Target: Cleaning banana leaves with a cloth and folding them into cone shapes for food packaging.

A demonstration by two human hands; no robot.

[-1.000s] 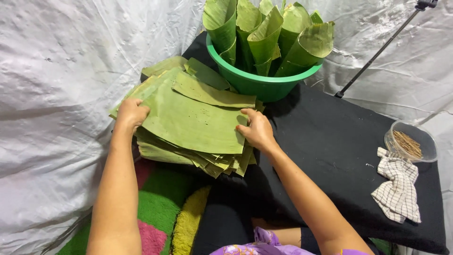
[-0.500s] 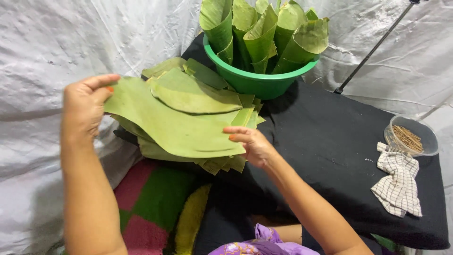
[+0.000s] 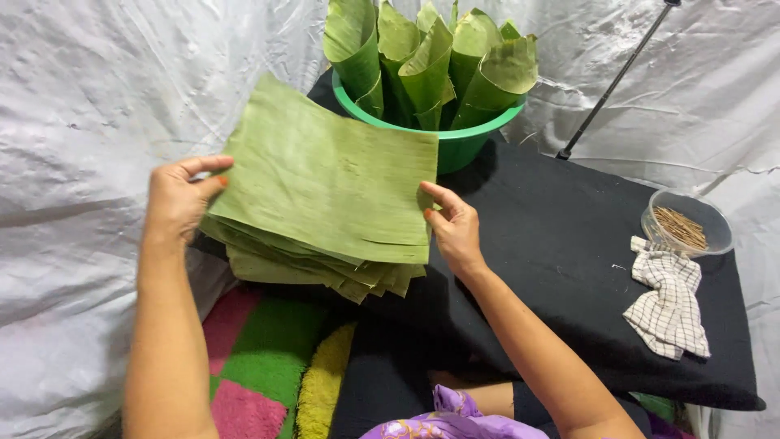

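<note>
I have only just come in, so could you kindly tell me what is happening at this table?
A person holds up a flat sheet of banana leaf, the left hand gripping its left edge and the right hand its right edge. Under it lies a stack of cut banana leaves on the black-covered table. Behind stands a green tub full of rolled leaf cones. To the right sit a clear bowl of thin sticks and a checked cloth.

Bare forearms — orange-painted nails, purple patterned garment (image 3: 455, 419)
</note>
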